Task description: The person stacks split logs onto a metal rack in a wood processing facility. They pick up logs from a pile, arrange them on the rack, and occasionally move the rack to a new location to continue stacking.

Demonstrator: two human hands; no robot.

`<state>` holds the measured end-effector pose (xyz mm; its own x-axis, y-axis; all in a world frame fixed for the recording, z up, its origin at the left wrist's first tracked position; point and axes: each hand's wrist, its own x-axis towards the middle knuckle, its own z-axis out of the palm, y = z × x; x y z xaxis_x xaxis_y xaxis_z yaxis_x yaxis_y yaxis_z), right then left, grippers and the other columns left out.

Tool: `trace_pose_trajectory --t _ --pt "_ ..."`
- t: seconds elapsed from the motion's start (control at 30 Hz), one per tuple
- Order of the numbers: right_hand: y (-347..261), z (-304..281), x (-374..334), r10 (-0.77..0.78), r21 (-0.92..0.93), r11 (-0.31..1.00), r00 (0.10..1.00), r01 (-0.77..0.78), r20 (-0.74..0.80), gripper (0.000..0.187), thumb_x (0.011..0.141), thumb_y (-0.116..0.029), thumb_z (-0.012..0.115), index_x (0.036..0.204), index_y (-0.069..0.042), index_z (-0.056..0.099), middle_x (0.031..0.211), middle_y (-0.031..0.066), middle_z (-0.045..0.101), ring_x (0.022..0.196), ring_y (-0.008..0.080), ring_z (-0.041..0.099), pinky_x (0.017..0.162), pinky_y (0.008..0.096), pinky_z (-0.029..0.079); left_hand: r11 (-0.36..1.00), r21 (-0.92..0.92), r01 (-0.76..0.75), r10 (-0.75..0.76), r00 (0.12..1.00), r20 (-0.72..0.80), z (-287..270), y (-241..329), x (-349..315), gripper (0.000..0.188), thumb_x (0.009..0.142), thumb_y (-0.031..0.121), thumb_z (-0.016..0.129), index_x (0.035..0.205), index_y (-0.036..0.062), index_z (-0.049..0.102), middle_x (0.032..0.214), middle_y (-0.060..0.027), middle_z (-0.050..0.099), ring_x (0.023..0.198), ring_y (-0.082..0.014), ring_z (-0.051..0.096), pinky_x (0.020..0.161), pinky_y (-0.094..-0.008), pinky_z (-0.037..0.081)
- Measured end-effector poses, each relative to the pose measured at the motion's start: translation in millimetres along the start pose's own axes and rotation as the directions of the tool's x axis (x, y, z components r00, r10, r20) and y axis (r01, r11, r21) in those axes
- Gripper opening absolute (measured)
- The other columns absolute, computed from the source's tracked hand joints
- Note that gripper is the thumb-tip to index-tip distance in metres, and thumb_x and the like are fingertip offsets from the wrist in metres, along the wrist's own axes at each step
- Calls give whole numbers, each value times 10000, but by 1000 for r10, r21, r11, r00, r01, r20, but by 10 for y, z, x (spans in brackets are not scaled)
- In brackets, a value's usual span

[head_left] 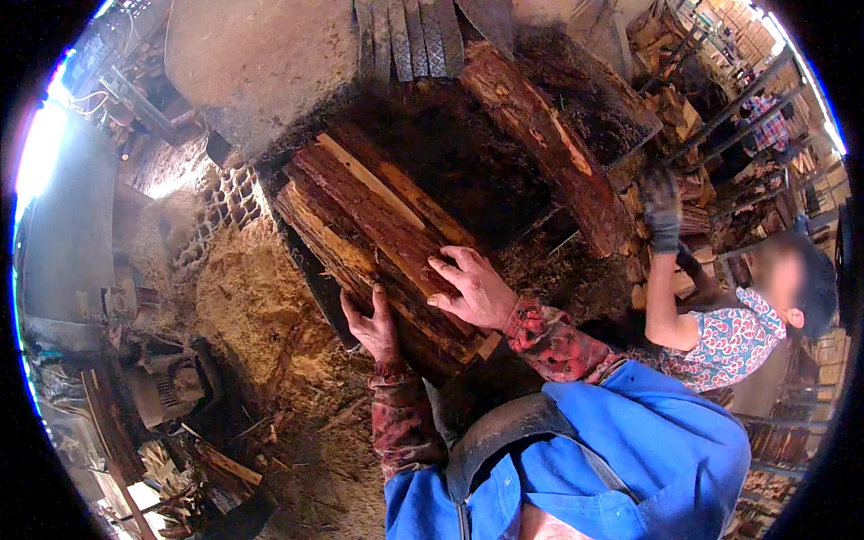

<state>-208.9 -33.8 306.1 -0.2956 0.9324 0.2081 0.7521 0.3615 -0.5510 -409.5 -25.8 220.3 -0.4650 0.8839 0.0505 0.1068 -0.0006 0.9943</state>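
Note:
Several long bark-covered wood slabs (360, 193) lie side by side on the dark machine bed in front of me, slanting from upper left to lower right. My left hand (372, 328) rests at the near left edge of these slabs, its fingers spread against the wood. Flat on top of the bark lies my right hand (477, 288), fingers stretched out. Neither hand is wrapped round a piece. Further right, a thick reddish-brown log (549, 144) lies slanted on the same bed, its far end under a row of dark hanging strips (409, 40).
A co-worker's gloved hand (661, 211) is beside the log's near end. A broad metal cover (261, 67) stands at the far left. Sawdust (256, 297) is heaped left of the bed. A dusty motor (166, 387) and wood scraps (171, 477) lie lower left.

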Motion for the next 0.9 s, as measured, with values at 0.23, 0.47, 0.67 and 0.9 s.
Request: trace_pose_trajectory --t 0.23,0.47,0.67,0.9 --pt "-2 16 7 -11 10 1000 1000 11 -16 626 811 -392 726 1284 -14 567 1292 208 461 1200 395 449 1021 485 383 1000 4 18 -18 1000 4 -16 -30 11 746 872 335 730 1381 -99 401 1314 -240 538 1178 -308 531 1021 -394 407" --pt "26 11 -2 -7 2 1000 1000 7 -22 625 804 -388 732 1281 -18 569 1294 195 458 1202 388 452 1021 483 379 998 57 -7 7 1000 3 16 23 18 700 880 314 719 1363 -95 420 1298 -231 546 1178 -298 526 1019 -384 405" --pt "19 10 -11 -2 9 1000 1000 2 -16 615 808 -384 729 1279 -20 575 1295 192 455 1205 385 451 1022 484 378 996 58 -72 74 997 -36 31 -3 -7 569 898 218 697 1318 -93 472 1223 -191 608 1079 -266 572 976 -355 430" --pt "11 -6 -4 4 14 1000 1000 -3 -15 606 813 -381 723 1277 -19 577 1287 189 456 1202 382 451 1027 485 374 993 75 -91 93 995 -36 33 -24 2 585 894 225 701 1321 -99 465 1217 -192 611 1072 -261 572 973 -353 433"
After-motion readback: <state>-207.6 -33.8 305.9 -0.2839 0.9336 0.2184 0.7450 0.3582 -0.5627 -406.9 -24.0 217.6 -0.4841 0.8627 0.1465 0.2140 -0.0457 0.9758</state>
